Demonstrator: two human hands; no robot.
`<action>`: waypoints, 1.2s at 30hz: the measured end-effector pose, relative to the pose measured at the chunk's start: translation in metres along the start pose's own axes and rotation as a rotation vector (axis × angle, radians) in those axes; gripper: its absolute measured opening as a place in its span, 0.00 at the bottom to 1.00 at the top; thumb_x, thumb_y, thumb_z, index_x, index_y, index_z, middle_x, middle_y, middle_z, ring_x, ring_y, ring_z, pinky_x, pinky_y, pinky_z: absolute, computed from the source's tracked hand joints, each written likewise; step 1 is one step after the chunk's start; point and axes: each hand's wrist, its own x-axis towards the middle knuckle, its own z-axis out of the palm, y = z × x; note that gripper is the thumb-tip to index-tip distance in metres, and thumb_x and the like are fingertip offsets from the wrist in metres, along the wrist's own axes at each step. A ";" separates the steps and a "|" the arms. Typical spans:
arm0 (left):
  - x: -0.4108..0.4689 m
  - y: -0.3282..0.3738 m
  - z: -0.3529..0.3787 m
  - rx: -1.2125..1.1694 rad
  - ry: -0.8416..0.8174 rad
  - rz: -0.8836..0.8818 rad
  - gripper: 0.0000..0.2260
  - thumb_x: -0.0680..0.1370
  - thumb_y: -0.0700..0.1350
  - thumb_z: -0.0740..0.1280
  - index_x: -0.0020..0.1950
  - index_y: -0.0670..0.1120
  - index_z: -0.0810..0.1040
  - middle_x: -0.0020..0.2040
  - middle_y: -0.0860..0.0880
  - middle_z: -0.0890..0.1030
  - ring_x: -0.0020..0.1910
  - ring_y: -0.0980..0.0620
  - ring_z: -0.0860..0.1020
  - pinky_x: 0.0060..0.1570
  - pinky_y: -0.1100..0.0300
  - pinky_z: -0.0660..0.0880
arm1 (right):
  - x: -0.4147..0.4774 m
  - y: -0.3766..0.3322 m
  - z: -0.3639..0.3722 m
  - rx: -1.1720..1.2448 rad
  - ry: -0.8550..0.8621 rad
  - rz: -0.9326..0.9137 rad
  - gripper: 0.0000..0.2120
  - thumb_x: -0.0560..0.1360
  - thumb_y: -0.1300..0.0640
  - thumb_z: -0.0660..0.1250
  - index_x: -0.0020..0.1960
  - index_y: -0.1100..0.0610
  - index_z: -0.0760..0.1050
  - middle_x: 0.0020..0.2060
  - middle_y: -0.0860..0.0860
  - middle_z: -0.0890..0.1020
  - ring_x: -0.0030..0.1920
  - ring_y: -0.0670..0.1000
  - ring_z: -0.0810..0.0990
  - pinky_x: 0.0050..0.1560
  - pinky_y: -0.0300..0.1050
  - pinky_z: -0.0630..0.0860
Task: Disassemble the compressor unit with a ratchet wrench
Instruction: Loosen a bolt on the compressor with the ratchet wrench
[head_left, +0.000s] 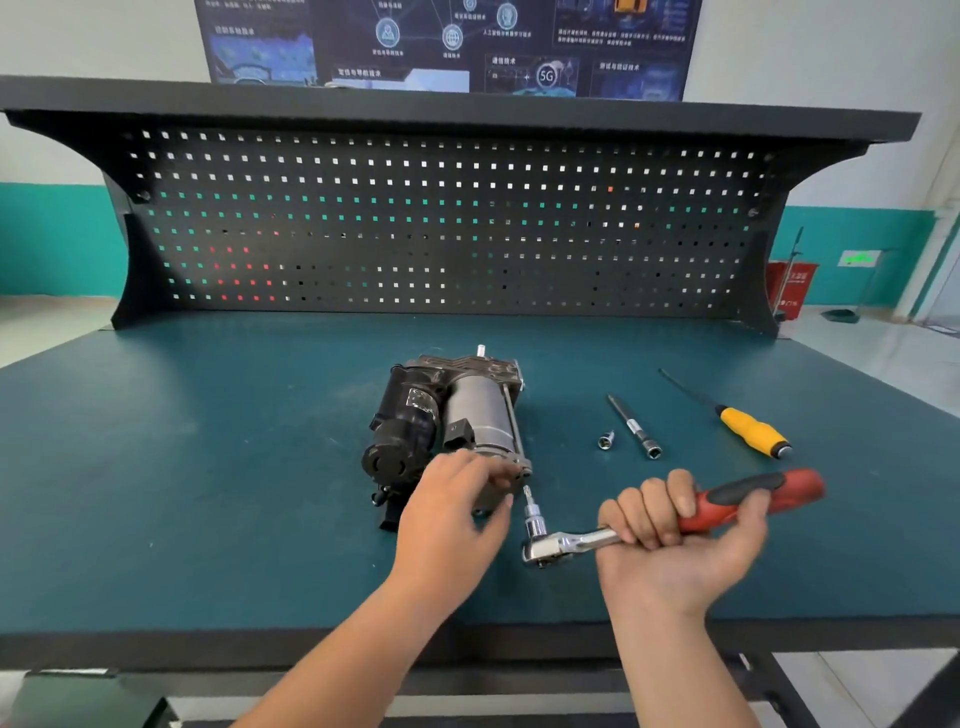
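Two hands are seen over the dark-green worktop (208, 467). The black-and-grey metal compressor unit (447, 431) is laid at centre. The left hand (452, 509) is set on its near end, blurred; grip can't be told. The red-handled chrome ratchet wrench (727, 506) is clamped in the right hand (670, 540), bit tip just beside the unit's near right corner. A yellow-handled screwdriver (748, 428) is laid further right.

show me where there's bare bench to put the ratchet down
Widest bare patch: the bench left of the compressor, out to its left edge. Also bare: the strip between compressor and pegboard, and the front right corner past the ratchet. Crowded: right of the compressor, where socket, extension and screwdriver lie.
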 end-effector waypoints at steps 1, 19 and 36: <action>0.005 -0.003 0.003 0.110 0.036 0.109 0.12 0.68 0.35 0.72 0.49 0.47 0.81 0.45 0.52 0.80 0.48 0.53 0.72 0.49 0.62 0.69 | 0.001 0.002 0.000 -0.006 0.001 0.003 0.22 0.62 0.34 0.59 0.24 0.52 0.62 0.18 0.45 0.55 0.23 0.48 0.48 0.22 0.40 0.51; 0.069 -0.026 0.010 0.403 -0.487 0.243 0.14 0.70 0.48 0.68 0.55 0.52 0.81 0.53 0.56 0.82 0.55 0.53 0.77 0.58 0.60 0.64 | 0.014 0.013 -0.008 0.179 0.213 0.018 0.21 0.62 0.37 0.62 0.24 0.52 0.61 0.19 0.45 0.56 0.19 0.46 0.54 0.19 0.36 0.55; 0.070 -0.021 0.005 0.312 -0.521 0.168 0.14 0.69 0.46 0.70 0.55 0.50 0.82 0.52 0.54 0.83 0.52 0.52 0.78 0.48 0.64 0.67 | 0.021 0.009 0.005 0.009 0.169 0.022 0.21 0.76 0.56 0.53 0.24 0.50 0.57 0.19 0.45 0.55 0.20 0.45 0.52 0.18 0.36 0.54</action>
